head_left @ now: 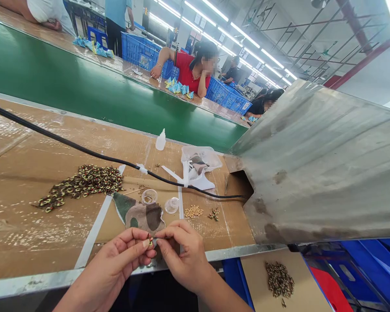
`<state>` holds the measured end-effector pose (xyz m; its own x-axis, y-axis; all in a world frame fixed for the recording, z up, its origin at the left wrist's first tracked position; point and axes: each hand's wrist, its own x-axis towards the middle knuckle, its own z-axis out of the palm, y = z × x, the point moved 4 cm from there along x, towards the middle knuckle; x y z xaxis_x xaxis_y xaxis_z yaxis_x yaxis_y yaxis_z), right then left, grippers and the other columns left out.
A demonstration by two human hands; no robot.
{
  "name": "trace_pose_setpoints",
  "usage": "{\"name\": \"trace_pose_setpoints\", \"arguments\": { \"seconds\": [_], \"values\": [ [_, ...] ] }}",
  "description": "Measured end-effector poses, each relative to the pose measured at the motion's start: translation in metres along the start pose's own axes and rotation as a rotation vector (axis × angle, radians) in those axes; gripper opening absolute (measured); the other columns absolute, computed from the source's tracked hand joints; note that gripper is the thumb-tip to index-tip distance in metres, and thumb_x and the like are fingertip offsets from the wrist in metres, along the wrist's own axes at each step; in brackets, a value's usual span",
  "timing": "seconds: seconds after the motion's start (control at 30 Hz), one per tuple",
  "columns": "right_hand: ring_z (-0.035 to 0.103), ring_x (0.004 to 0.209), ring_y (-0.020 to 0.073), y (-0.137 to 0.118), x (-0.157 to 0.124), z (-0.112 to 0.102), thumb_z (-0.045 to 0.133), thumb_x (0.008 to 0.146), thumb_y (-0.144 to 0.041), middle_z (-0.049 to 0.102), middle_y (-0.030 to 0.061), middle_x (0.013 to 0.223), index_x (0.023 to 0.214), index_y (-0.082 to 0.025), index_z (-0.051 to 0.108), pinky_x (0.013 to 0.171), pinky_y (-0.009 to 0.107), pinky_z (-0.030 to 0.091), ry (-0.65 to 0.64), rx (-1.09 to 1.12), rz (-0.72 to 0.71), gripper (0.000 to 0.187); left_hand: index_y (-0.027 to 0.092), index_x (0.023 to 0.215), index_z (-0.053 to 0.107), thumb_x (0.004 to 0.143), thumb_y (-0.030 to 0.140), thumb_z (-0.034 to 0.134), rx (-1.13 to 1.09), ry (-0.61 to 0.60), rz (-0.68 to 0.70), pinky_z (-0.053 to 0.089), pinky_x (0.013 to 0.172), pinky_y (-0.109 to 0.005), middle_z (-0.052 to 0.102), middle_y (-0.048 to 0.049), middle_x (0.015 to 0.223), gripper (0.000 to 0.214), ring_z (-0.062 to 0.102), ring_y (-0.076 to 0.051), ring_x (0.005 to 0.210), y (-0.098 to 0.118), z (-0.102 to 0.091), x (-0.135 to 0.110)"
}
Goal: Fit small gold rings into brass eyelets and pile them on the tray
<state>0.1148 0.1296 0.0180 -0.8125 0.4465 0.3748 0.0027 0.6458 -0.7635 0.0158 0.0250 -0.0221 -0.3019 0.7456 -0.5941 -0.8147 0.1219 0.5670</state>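
My left hand (125, 255) pinches a tiny red, yellow and dark part (151, 242) between thumb and fingertips, just over the table's front edge. Thumb and forefinger of my right hand (183, 251) close on the other side of it, at a small greyish bit too small to name. Behind my fingertips lies a camouflage cloth (139, 212), with a clear round cup (149, 196) and a clear lid (172, 205) beside it. A small heap of tan beads (193, 211) and a little cluster of dark and gold parts (213, 214) lie to the right.
A black cable (84, 145) crosses the cardboard-covered table into a metal housing (312, 173) at right. A pile of dark, ring-marked parts (84, 184) lies left. Farther back are a white bottle (160, 141), a plastic tray (216, 158), a green conveyor (100, 95) and a person in red (188, 71).
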Motion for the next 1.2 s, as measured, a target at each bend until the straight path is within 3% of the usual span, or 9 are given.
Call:
{"name": "trace_pose_setpoints", "arguments": {
  "seconds": [0.2,0.43,0.7,0.83,1.0,1.2],
  "values": [
    [0.051,0.077,0.0045,-0.001,0.005,0.002,0.052,0.086,-0.018,0.057,0.0017,0.082,0.085,-0.014,0.061,0.069,0.015,0.04,-0.119,-0.078,0.039,0.01,0.015,0.083,0.059,0.055,0.031,0.084,0.032,-0.015,-0.007,0.05,0.071,-0.024,0.061,-0.0017,0.079,0.04,0.059,-0.013,0.074,-0.002,-0.001,0.0],
    [0.05,0.082,0.0054,-0.002,0.005,0.003,0.049,0.086,-0.015,0.056,0.0016,0.084,0.085,-0.014,0.057,0.073,0.015,0.039,-0.148,-0.082,0.024,0.009,0.015,0.081,0.058,0.052,0.033,0.085,0.061,-0.007,-0.011,0.049,0.071,-0.023,0.06,-0.0002,0.077,0.044,0.058,-0.012,0.072,-0.004,-0.002,0.0],
    [0.052,0.081,0.0056,0.0,0.002,0.003,0.05,0.088,-0.02,0.058,0.003,0.082,0.085,-0.014,0.062,0.073,0.015,0.041,-0.098,-0.04,-0.005,0.014,0.017,0.082,0.057,0.051,0.04,0.085,0.119,-0.006,0.04,0.047,0.069,-0.022,0.059,0.0006,0.076,0.047,0.057,-0.012,0.072,-0.005,-0.001,0.001],
    [0.052,0.072,0.0041,0.001,-0.003,-0.001,0.057,0.084,-0.024,0.057,0.0033,0.079,0.087,-0.013,0.064,0.064,0.013,0.042,0.016,-0.008,0.028,0.013,0.017,0.082,0.058,0.049,0.045,0.084,0.177,0.055,0.158,0.049,0.07,-0.022,0.061,-0.0001,0.077,0.051,0.059,-0.014,0.071,-0.006,-0.002,0.001],
    [0.054,0.072,0.0028,0.005,-0.013,0.005,0.062,0.081,-0.024,0.057,0.003,0.082,0.089,-0.016,0.067,0.062,0.011,0.043,0.05,0.006,0.06,0.013,0.017,0.075,0.062,0.045,0.051,0.084,0.358,0.15,0.321,0.053,0.072,-0.018,0.064,-0.005,0.078,0.05,0.061,-0.016,0.076,-0.006,-0.005,-0.002],
    [0.057,0.081,0.0042,-0.001,-0.017,0.002,0.06,0.085,-0.021,0.063,-0.0018,0.085,0.091,-0.019,0.064,0.075,0.016,0.043,0.156,-0.182,-0.173,0.008,0.019,0.072,0.063,0.05,0.051,0.081,0.437,0.127,0.389,0.054,0.077,-0.018,0.067,-0.0063,0.084,0.043,0.064,-0.018,0.079,-0.004,0.0,-0.003]
  ]
}}
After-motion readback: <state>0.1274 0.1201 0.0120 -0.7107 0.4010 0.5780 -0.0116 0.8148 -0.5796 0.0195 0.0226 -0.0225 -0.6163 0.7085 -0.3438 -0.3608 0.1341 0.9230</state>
